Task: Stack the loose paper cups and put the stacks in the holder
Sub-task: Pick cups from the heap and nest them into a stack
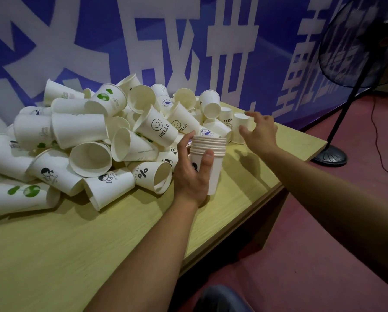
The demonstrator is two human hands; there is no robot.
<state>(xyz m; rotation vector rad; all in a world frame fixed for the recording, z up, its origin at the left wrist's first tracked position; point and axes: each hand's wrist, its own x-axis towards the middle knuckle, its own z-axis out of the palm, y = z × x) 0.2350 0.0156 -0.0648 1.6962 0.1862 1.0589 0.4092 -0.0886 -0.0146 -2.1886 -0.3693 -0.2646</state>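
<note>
- Your left hand (191, 174) curls its fingers (207, 159) round a stack of nested cups (211, 154), held upright near the worktop's right edge.
- Your right hand (259, 129) hovers with fingers spread and relaxed, next to an upturned cup (240, 128); contact cannot be told.
- Loose cups (87, 136) lie heaped on the yellow worktop (76, 244), left of the stack.
- A blue banner (121, 41) hangs behind; a standing fan (357, 52) stands on the right.

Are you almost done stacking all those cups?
Not nearly. One stack of several nested cups is started, gripped by the left hand. The right hand reaches for an upside-down cup. A big loose pile remains, and no holder is in view.
</note>
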